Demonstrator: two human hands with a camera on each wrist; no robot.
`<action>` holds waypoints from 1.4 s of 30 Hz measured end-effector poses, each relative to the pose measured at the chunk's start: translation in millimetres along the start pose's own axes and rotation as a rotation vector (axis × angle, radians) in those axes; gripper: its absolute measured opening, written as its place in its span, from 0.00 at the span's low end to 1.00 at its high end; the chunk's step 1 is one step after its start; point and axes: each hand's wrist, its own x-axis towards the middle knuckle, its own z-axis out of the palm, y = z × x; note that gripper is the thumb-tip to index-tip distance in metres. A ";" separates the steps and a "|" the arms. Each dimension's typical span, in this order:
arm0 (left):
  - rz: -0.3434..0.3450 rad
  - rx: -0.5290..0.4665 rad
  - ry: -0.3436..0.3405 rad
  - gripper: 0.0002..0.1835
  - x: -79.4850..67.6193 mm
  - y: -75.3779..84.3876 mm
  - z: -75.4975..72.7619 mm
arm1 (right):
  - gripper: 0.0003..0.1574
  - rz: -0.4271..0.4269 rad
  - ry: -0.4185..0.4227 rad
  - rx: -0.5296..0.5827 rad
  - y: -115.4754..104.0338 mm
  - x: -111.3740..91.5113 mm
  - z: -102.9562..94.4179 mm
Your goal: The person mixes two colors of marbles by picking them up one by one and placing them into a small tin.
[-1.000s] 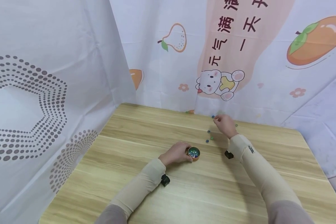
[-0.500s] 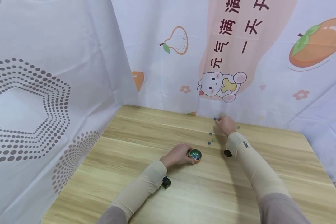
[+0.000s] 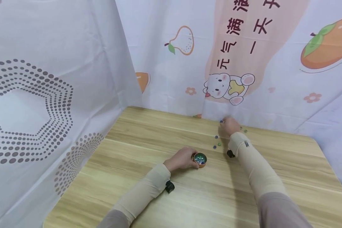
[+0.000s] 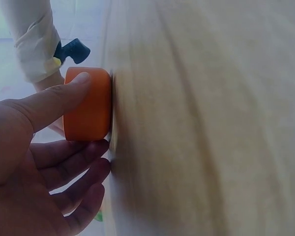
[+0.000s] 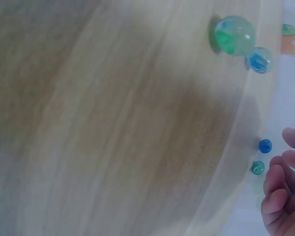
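Note:
My left hand [image 3: 183,158] holds a small round orange tin [image 4: 94,115] that stands on the table. The thumb presses its side and the fingertips support it from the other side. Glass marbles [image 3: 200,158] lie inside. My right hand [image 3: 230,126] reaches to the far table edge beside a blue marble [image 5: 265,146] and a green marble [image 5: 257,167]. In the right wrist view its thumb and index finger stand apart and the other fingers bend loosely, with nothing seen between them. A larger green marble [image 5: 234,36] and a blue-streaked marble [image 5: 260,60] lie farther off.
Several loose marbles lie on the wooden table [image 3: 148,136], among them a blue one [image 3: 215,147] and a green one [image 3: 219,144] between the hands. More sit right of the right wrist, near the back edge. A printed curtain [image 3: 165,76] hangs behind the table.
My right hand has shifted slightly left and forward at the back edge, and another marble now shows to its right. The left hand and the tin stay put. The head view has shifted slightly.

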 end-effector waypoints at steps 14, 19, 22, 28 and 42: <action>0.012 0.009 -0.022 0.28 -0.2 6.2 3.8 | 0.18 0.019 -0.016 -0.077 9.5 -5.6 4.9; 0.033 0.021 -0.018 0.29 -0.1 6.4 2.9 | 0.19 0.001 -0.003 -0.077 8.6 -5.4 3.8; 0.050 0.032 -0.012 0.29 -0.2 6.3 2.5 | 0.19 -0.002 -0.016 -0.079 8.2 -3.8 4.4; 0.045 0.027 -0.008 0.29 0.4 5.2 2.3 | 0.19 -0.001 -0.005 -0.066 9.8 -0.3 6.5; 0.028 0.035 -0.002 0.28 0.3 -0.6 -0.5 | 0.23 0.014 -0.058 -0.002 18.3 3.5 -3.0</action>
